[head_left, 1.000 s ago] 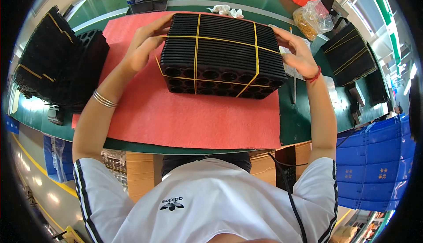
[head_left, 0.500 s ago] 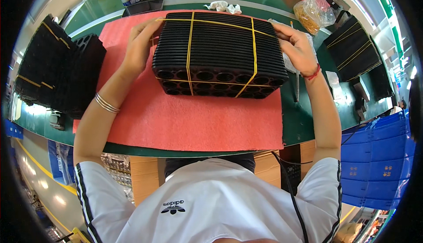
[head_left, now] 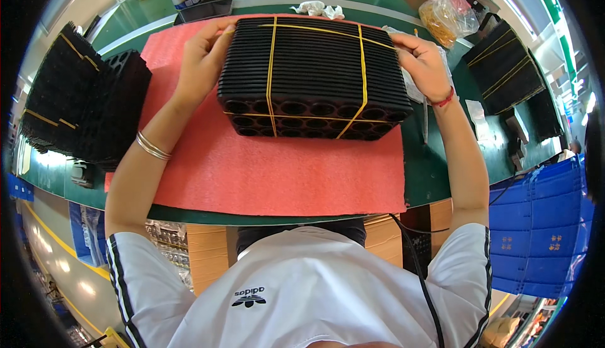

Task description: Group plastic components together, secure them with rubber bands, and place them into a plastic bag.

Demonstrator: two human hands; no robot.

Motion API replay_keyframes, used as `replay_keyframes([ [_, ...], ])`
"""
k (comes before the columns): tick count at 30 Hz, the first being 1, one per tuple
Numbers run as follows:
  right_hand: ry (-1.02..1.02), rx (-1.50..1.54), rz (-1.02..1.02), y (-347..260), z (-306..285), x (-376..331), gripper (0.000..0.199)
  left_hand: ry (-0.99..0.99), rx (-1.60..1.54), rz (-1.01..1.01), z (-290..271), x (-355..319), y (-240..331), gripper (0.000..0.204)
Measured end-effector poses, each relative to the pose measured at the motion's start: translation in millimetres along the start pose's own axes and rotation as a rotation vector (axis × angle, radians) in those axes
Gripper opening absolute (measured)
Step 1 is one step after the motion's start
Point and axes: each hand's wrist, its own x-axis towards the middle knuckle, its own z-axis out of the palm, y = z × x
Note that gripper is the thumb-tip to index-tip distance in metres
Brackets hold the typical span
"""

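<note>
Our left hand (head_left: pixel 203 64) and right hand (head_left: pixel 430 69), grips unclear to us, flank the black tray stack (head_left: pixel 315 64) on the pink mat (head_left: pixel 283 178), and 1 lengthwise yellow band (head_left: pixel 318 30), seemingly looser, no longer visibly reaches the left hand.

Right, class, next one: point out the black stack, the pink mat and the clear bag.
Black stack (head_left: pixel 316 74): head view, middle of its ridged upper face.
Pink mat (head_left: pixel 283 178): head view, bare part in front of the stack.
Clear bag (head_left: pixel 449 17): head view, middle of its side.

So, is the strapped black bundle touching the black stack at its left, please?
Apart: the head view plainly shows pink mat between bundle and stack.
</note>
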Motion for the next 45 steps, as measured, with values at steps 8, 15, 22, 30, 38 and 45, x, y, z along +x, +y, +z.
replay_keyframes([
  [8,0.091,-0.025,-0.041,12,3,3,0.025,0.082,-0.089,-0.177,8,2,6,0.027],
  [15,0.110,0.022,0.000,17,2,1,0.025,0.151,-0.211,-0.206,19,8,10,0.027],
  [22,0.087,0.037,-0.010,12,6,0,0.027,0.170,-0.185,-0.217,10,18,-2,0.028],
  [30,0.045,0.024,0.007,11,3,0,0.029,-0.020,-0.341,-0.383,8,13,-9,0.027],
  [38,-0.064,0.064,-0.009,6,-6,1,0.034,-0.413,-0.047,-0.238,-7,9,-1,0.029],
  [45,-0.104,-0.006,0.069,7,-14,11,0.034,-0.474,0.129,-0.216,-10,12,1,0.028],
])
